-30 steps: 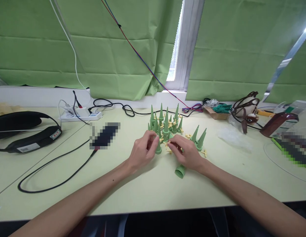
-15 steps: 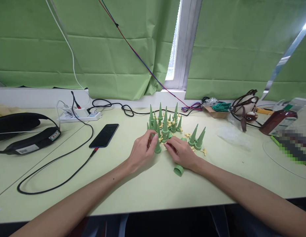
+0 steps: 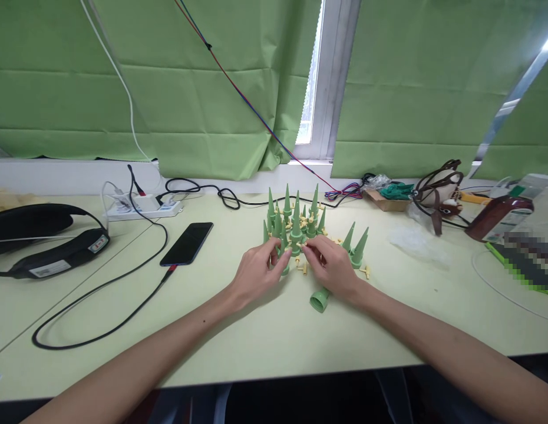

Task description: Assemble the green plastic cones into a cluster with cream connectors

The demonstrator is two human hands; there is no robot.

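My left hand has its thumb and fingers closed around the upper part of a green plastic spike, whose wide base shows below the fingertips. A few centimetres to the right, my right hand pinches a small yellow valve piece, partly covered by the fingers. On the table between the hands lies a loose yellow T-shaped valve. A green ring-ended part rests on its side below my right wrist. Behind both hands, several upright green spikes stand among scattered yellow pieces.
To the right stand more green spikes with another yellow valve close by. A phone on a black cable, a power strip and a black headband device occupy the left. Clear plastic film lies farther right.
My right hand has shifted slightly right and up, and a yellow valve now shows on the table below its fingertips. My left hand has moved slightly; the spike's base sits a little farther right.
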